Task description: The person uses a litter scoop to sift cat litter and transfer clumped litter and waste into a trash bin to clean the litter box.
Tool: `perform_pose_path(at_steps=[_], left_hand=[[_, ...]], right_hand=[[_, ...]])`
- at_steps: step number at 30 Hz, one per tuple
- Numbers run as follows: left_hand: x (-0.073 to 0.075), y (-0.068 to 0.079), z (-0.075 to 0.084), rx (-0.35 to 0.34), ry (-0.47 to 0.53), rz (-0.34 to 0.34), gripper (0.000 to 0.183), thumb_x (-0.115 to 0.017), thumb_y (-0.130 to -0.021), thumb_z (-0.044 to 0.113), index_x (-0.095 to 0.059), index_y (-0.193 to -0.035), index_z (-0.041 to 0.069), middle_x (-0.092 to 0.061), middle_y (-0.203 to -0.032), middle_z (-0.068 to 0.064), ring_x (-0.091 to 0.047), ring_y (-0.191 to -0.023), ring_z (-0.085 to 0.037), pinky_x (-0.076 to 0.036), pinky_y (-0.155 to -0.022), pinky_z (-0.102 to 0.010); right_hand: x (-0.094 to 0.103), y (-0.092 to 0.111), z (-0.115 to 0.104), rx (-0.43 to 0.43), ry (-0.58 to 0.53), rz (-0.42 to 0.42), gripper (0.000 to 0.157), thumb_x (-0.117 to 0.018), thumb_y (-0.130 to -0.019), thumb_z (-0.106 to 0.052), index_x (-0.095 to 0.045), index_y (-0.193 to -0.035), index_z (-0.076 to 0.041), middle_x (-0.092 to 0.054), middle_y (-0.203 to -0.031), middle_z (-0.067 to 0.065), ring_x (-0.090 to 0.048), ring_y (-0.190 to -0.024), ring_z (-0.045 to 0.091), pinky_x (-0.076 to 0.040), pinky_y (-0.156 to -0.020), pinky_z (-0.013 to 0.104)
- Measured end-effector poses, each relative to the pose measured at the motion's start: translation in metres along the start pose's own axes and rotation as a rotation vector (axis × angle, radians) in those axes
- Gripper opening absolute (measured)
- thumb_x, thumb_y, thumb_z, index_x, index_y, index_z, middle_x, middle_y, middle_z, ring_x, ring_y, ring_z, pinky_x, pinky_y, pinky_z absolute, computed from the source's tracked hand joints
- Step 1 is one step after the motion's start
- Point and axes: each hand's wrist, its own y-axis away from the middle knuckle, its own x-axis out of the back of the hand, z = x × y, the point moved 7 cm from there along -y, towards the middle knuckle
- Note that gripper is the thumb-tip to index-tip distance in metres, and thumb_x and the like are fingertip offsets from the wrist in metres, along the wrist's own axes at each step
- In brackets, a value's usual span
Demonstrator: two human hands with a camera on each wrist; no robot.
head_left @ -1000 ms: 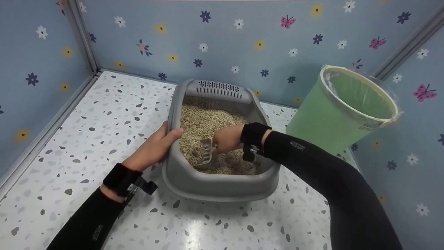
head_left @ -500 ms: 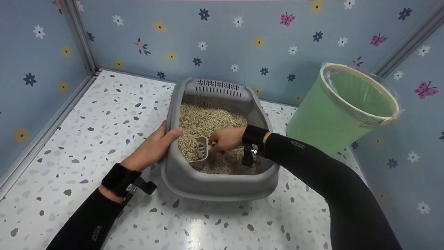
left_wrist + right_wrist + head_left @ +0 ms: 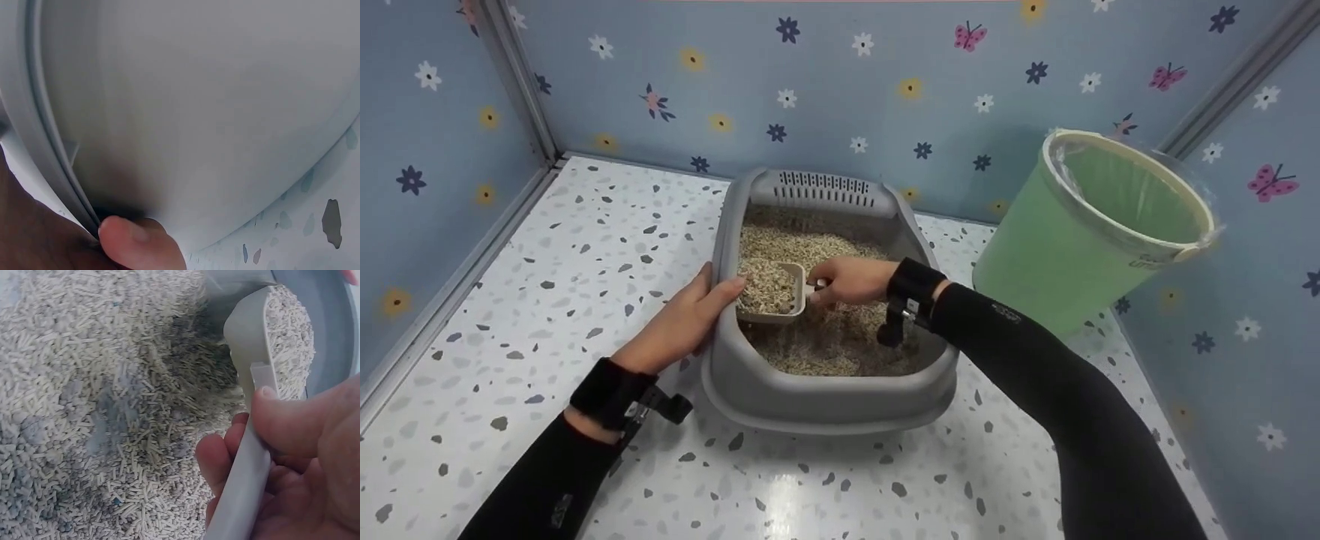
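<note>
Two hands work at a gray litter box (image 3: 832, 405), its long axis running near to far on a speckled surface (image 3: 780, 480). The left hand (image 3: 679, 322) grips the left rim, thumb over the top. Slightly farther, the right hand (image 3: 855, 280) pinches the handle of a scoop (image 3: 247, 337) held inside the box above the pellets (image 3: 825, 244). The scoop's long axis lies left to right, its loaded bowl pointing left near the left rim. Far right stands a green bin (image 3: 1035, 247); beyond rises a flowered wall (image 3: 825, 75).
</note>
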Motion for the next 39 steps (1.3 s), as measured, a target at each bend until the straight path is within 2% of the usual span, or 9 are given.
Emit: perform_pose_path(at_steps=[8, 9, 16, 20, 24, 26, 27, 31, 39], left_hand=[[0.003, 0.000, 0.001, -0.013, -0.001, 0.002, 0.084, -0.049, -0.113, 0.068, -0.025, -0.177, 0.019, -0.054, -0.144, -0.026, -0.066, -0.110, -0.041, -0.060, -0.080, -0.045], [0.003, 0.000, 0.001, -0.011, -0.004, 0.001, 0.084, -0.049, -0.113, 0.068, -0.025, -0.177, 0.019, -0.055, -0.142, -0.027, -0.066, -0.106, -0.042, -0.060, -0.077, -0.045], [0.007, 0.001, 0.003, -0.031, -0.024, 0.009, 0.080, -0.047, -0.116, 0.063, -0.024, -0.177, 0.017, -0.046, -0.156, -0.026, -0.059, -0.123, -0.038, -0.053, -0.091, -0.041], [0.007, 0.001, 0.002, -0.030, -0.028, 0.012, 0.078, -0.047, -0.116, 0.060, -0.022, -0.178, 0.018, -0.050, -0.148, -0.028, -0.062, -0.100, -0.032, -0.055, -0.076, -0.039], [0.005, 0.002, 0.001, -0.014, -0.015, 0.014, 0.079, -0.048, -0.115, 0.063, -0.024, -0.178, 0.021, -0.059, -0.114, -0.020, -0.055, -0.070, -0.020, -0.050, -0.059, -0.034], [0.004, 0.002, 0.000, -0.002, -0.012, 0.015, 0.079, -0.048, -0.114, 0.066, -0.027, -0.176, 0.022, -0.054, -0.094, -0.012, -0.045, -0.059, -0.016, -0.045, -0.051, -0.032], [0.004, 0.003, -0.001, 0.004, -0.012, 0.015, 0.080, -0.049, -0.113, 0.068, -0.029, -0.175, 0.023, -0.050, -0.086, -0.009, -0.042, -0.056, -0.014, -0.044, -0.050, -0.032], [0.002, 0.003, -0.001, 0.008, -0.016, 0.010, 0.080, -0.048, -0.113, 0.069, -0.027, -0.176, 0.025, -0.048, -0.081, -0.004, -0.043, -0.056, -0.014, -0.044, -0.049, -0.032], [-0.002, 0.001, 0.001, -0.002, -0.026, 0.010, 0.077, -0.048, -0.114, 0.067, -0.030, -0.175, 0.022, -0.047, -0.081, -0.004, -0.045, -0.057, -0.015, -0.046, -0.051, -0.033]], right_hand=[[0.011, 0.002, 0.001, -0.008, -0.032, 0.053, 0.022, -0.066, -0.114, -0.023, -0.068, -0.097, -0.009, -0.059, -0.089, 0.001, -0.048, -0.077, 0.014, -0.042, -0.074, 0.031], [0.013, 0.002, 0.001, -0.011, -0.035, 0.062, 0.023, -0.066, -0.114, -0.022, -0.068, -0.096, -0.009, -0.061, -0.090, 0.003, -0.048, -0.076, 0.014, -0.042, -0.074, 0.030], [0.025, 0.005, 0.004, -0.046, -0.112, 0.157, 0.023, -0.065, -0.115, -0.023, -0.067, -0.094, -0.013, -0.074, -0.104, 0.021, -0.053, -0.078, 0.015, -0.041, -0.075, 0.030], [0.026, 0.006, 0.006, -0.070, -0.135, 0.181, 0.026, -0.065, -0.114, -0.023, -0.066, -0.090, -0.014, -0.075, -0.103, 0.023, -0.052, -0.076, 0.017, -0.040, -0.074, 0.030], [0.027, 0.007, 0.008, -0.093, -0.145, 0.195, 0.032, -0.066, -0.114, -0.022, -0.062, -0.083, -0.017, -0.070, -0.088, 0.012, -0.050, -0.072, 0.016, -0.038, -0.071, 0.029], [0.027, 0.008, 0.009, -0.098, -0.159, 0.204, 0.036, -0.066, -0.113, -0.023, -0.058, -0.079, -0.017, -0.065, -0.082, 0.006, -0.048, -0.069, 0.015, -0.036, -0.069, 0.029], [0.028, 0.009, 0.010, -0.100, -0.162, 0.211, 0.037, -0.067, -0.113, -0.023, -0.057, -0.078, -0.018, -0.062, -0.079, 0.003, -0.045, -0.067, 0.014, -0.036, -0.068, 0.029], [0.031, 0.012, 0.012, -0.103, -0.221, 0.244, 0.040, -0.068, -0.112, -0.023, -0.054, -0.075, -0.018, -0.059, -0.075, 0.002, -0.045, -0.065, 0.013, -0.035, -0.067, 0.028], [0.040, 0.027, 0.016, -0.059, -0.383, 0.335, 0.041, -0.066, -0.113, -0.019, -0.051, -0.074, -0.016, -0.052, -0.071, 0.004, -0.042, -0.062, 0.014, -0.036, -0.066, 0.029]])
